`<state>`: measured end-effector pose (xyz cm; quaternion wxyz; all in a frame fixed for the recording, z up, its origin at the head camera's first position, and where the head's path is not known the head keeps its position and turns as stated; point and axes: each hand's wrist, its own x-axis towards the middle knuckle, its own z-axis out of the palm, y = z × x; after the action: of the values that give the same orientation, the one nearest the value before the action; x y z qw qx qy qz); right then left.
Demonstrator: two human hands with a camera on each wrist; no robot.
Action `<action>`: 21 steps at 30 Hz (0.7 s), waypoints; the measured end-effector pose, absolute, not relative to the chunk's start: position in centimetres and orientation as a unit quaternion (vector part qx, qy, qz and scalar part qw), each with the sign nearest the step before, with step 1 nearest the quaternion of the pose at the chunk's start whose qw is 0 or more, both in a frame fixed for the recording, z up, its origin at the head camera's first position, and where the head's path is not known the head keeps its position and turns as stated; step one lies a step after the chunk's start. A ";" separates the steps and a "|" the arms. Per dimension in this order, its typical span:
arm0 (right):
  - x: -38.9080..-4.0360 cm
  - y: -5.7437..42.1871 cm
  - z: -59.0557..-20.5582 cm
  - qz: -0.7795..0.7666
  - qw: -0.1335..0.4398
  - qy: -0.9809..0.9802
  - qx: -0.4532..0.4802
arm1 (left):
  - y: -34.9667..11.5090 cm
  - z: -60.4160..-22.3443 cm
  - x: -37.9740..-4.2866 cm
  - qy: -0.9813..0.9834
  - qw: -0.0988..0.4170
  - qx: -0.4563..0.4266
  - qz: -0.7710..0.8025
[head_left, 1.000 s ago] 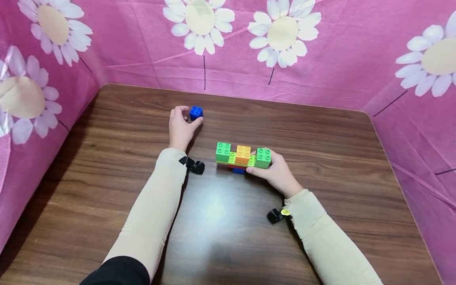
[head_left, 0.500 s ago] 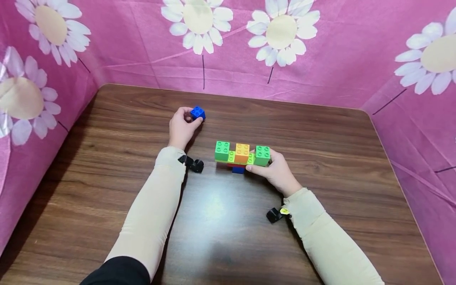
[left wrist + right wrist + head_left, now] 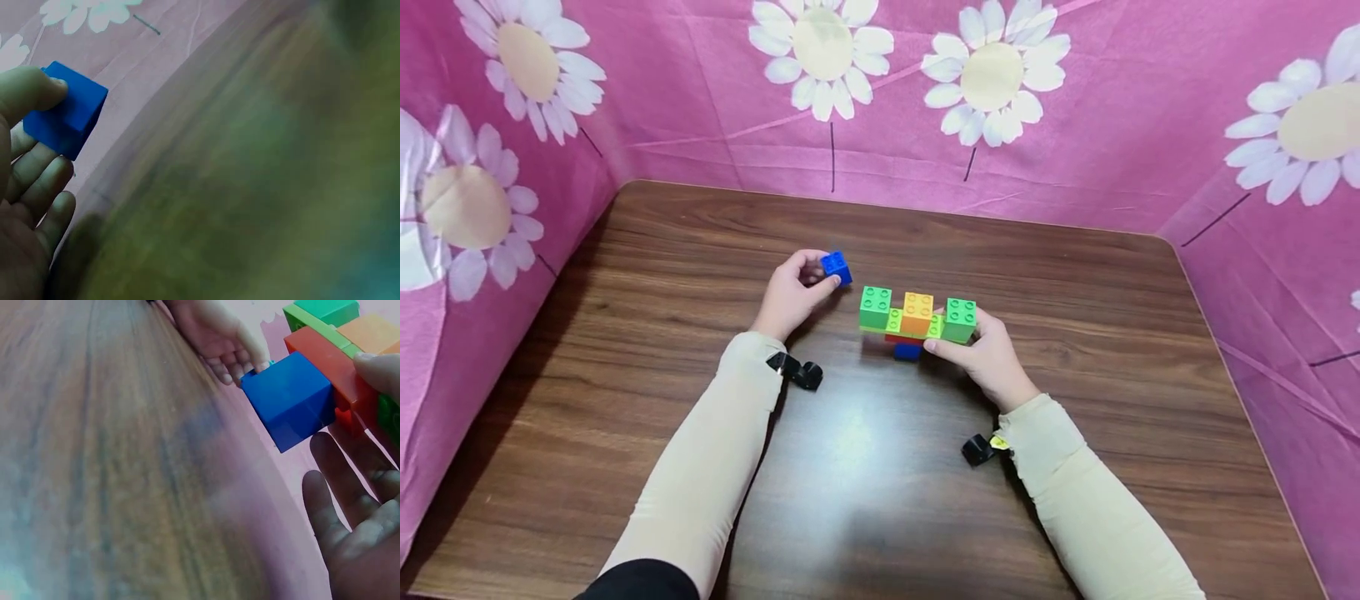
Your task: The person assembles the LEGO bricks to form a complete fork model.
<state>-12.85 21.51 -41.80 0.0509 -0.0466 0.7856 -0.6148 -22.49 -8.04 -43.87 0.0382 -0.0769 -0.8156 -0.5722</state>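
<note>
My left hand (image 3: 792, 292) pinches a small blue toy brick (image 3: 836, 267) between thumb and fingers, above the table. In the left wrist view the thumb presses one face of that blue brick (image 3: 69, 109). Just to the right, my right hand (image 3: 992, 358) grips a stack of joined toy bricks. Along its top stand a green brick (image 3: 876, 308), an orange brick (image 3: 918, 313) and another green brick (image 3: 960, 320) on a lime-green layer (image 3: 895, 320). Beneath lie a red brick (image 3: 325, 362) and a blue brick (image 3: 287, 400). Some right fingers are hidden behind the stack in the head view.
The brown wood-grain table (image 3: 1075, 292) reaches back to a pink cloth (image 3: 685, 100) printed with white daisies, which encloses the far edge and both sides. A black wrist device (image 3: 797, 372) sits at the left cuff, another black device (image 3: 977, 450) at the right.
My left hand has taken hold of the blue brick and brought it nearer and rightward, toward the stack. The right hand stays nearly in place with the stack.
</note>
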 end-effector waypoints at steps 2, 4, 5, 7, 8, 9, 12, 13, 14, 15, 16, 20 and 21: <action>-12.8 21.5 -41.5 -0.614 0.048 0.787 -0.040 | -8.0 -43.9 -21.9 -0.815 0.027 -0.093 -0.571; -12.8 21.5 -41.2 -0.616 0.046 0.786 -0.034 | -7.9 -44.0 -21.4 -0.814 0.018 -0.105 -0.572; -12.8 21.5 -41.1 -0.617 0.044 0.785 -0.031 | -7.8 -44.0 -21.1 -0.812 0.015 -0.111 -0.572; -12.7 21.5 -40.9 -0.620 0.041 0.783 -0.029 | -7.7 -44.1 -20.7 -0.810 0.008 -0.118 -0.575; -12.7 21.5 -40.8 -0.621 0.038 0.782 -0.029 | -7.7 -44.1 -20.5 -0.809 0.007 -0.121 -0.575; -12.6 21.5 -40.6 -0.622 0.036 0.781 -0.030 | -7.7 -44.1 -20.2 -0.808 0.005 -0.123 -0.576; -12.5 21.4 -40.3 -0.619 0.028 0.784 -0.031 | -7.5 -44.0 -19.5 -0.807 -0.002 -0.133 -0.576; -12.4 21.3 -40.1 -0.617 0.025 0.786 -0.030 | -7.4 -44.0 -19.3 -0.808 -0.007 -0.136 -0.574; -12.3 21.3 -40.0 -0.614 0.022 0.789 -0.030 | -7.3 -44.0 -19.1 -0.809 -0.011 -0.140 -0.571; -12.3 21.3 -40.0 -0.611 0.020 0.791 -0.029 | -7.2 -44.0 -18.8 -0.808 -0.015 -0.145 -0.571; -12.2 21.3 -39.9 -0.611 0.017 0.791 -0.027 | -7.1 -44.0 -18.6 -0.809 -0.019 -0.150 -0.568; -12.1 21.2 -39.5 -0.611 0.005 0.791 -0.029 | -6.5 -43.9 -17.6 -0.813 -0.032 -0.169 -0.556; -12.0 21.2 -39.3 -0.614 0.003 0.788 -0.028 | -6.4 -43.9 -17.4 -0.815 -0.035 -0.172 -0.552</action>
<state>-12.04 21.17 -39.33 0.0030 -0.0284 0.7885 -0.6144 -17.36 -6.35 -43.87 -0.0354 -0.1717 -0.8150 -0.5522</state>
